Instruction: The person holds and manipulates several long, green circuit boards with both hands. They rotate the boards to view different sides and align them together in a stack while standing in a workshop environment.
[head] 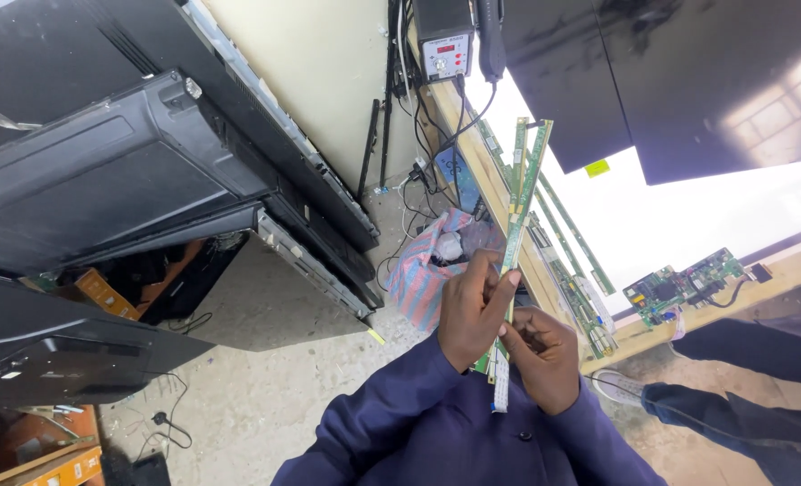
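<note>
My left hand (474,306) and my right hand (542,353) together grip long, narrow green circuit board strips (524,184) near their lower end. The strips stand almost upright in front of me, reaching up past a wooden bench edge. A white flat ribbon cable (501,389) hangs from the bottom of the strips between my hands. My dark blue sleeves fill the bottom of the view.
A wooden bench (472,162) carries more green strips (576,288) and a green main board (684,283). A soldering station (445,45) sits at its far end. Black flat screens (148,171) lean at left. A striped bag (427,270) and cables lie on the concrete floor.
</note>
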